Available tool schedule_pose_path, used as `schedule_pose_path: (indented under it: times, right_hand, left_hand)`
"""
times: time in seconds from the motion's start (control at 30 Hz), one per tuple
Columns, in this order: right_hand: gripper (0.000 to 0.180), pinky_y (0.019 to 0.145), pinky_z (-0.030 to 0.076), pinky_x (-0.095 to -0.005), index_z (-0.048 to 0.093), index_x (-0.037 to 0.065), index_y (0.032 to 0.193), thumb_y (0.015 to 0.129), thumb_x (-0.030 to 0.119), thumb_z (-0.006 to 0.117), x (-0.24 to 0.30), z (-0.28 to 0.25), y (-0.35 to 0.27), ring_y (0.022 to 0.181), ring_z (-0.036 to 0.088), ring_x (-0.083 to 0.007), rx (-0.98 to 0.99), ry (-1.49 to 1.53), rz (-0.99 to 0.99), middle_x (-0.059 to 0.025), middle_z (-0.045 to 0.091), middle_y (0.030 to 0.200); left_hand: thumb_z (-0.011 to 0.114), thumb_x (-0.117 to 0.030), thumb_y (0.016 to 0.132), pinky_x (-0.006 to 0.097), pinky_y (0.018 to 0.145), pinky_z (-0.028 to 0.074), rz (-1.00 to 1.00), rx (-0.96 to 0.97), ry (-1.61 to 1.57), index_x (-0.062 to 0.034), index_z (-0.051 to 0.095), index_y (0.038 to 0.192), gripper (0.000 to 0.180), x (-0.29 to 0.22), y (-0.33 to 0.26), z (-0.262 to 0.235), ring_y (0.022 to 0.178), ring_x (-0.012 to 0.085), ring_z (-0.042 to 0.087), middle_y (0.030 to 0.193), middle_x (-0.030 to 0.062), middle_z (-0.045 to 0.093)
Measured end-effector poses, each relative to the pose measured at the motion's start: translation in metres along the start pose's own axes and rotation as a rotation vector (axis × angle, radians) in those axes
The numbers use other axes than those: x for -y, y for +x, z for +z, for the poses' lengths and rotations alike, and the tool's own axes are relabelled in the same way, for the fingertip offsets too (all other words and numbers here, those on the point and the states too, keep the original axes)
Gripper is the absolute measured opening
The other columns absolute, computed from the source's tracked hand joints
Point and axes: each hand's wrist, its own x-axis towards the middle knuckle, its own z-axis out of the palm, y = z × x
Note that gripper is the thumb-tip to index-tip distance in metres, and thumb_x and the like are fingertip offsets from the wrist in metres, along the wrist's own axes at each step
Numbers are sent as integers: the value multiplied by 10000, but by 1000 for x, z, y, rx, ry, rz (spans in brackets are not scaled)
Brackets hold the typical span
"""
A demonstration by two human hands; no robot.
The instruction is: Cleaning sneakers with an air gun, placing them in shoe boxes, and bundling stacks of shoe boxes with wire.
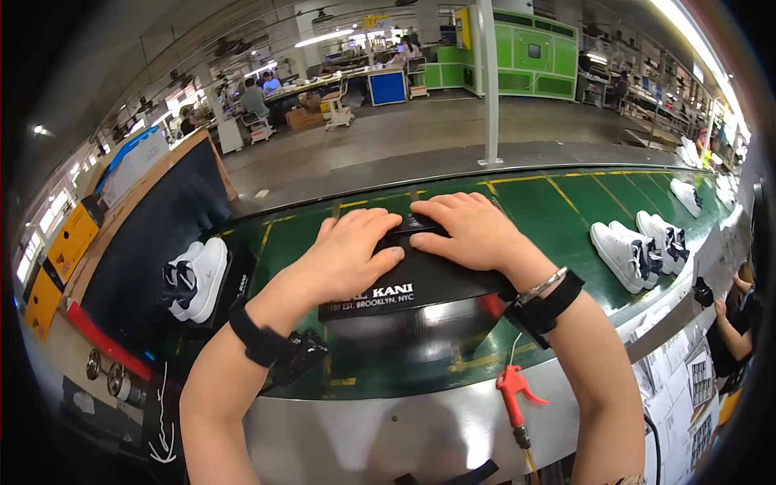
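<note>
A black shoe box [440, 279] with white lettering and a glossy front side sits on the green conveyor belt [525, 202] straight ahead of me. Both hands are on its top, side by side. My left hand [347, 246] curls its fingers over the box's far edge, thumb lying on top. Likewise, my right hand [475, 233] bends its fingers over that edge with the thumb inward, close to the left one. The fingertips at the far side are hidden. Left of the box, a pair of white sneakers [206, 279] with dark trim rests by another black box [238, 279].
Several white sneakers [618, 255] stand on the belt at the right. A red air blow gun [512, 396] lies on the metal edge [364, 428] near me. A dark panel [153, 250] rises at the left. Beyond the belt stands a pale post [489, 89]; people work farther back.
</note>
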Motion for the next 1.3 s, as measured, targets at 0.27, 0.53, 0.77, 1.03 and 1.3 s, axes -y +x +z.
schedule_pose_path:
  times: [0.27,0.53,0.77,1.03,1.3]
  right_hand:
    - [390,900,389,-414,640,91,1017,810,401,523,0,12,17,1031,547,-295,-183,-45,139,-113,626,1043]
    - [334,798,427,-230,613,1,1060,818,232,612,-23,6,13,875,552,-105,-258,755,480,-44,627,946]
    - [342,988,335,-305,596,29,1100,795,180,625,-43,15,-1,1177,440,-202,-217,533,96,-110,538,1198]
    - [683,1057,231,-319,336,7,1336,790,309,613,-33,54,-39,1298,283,-217,-530,1368,421,-133,322,1386]
    - [664,1068,195,-305,198,0,1395,860,231,517,26,62,-102,1310,244,-198,-451,1575,321,-104,272,1411]
  left_hand:
    - [592,-361,822,397,1055,252,64,-331,-145,-51,478,1247,539,39,-11,18,1298,322,299,1362,192,374]
    - [637,-343,799,369,1049,271,-23,-378,-382,-25,514,1207,532,49,-7,25,1272,277,337,1315,168,417]
    - [666,-191,774,308,1018,301,-141,-598,-590,7,523,1187,480,71,-4,37,1225,213,402,1316,132,435]
    - [501,-45,778,317,963,369,32,-626,-1541,-44,378,1331,567,55,-23,59,1148,196,443,1241,78,467]
    - [557,-223,747,445,970,388,252,-757,-1804,-39,313,1345,671,-38,-45,62,1128,346,478,1247,215,461]
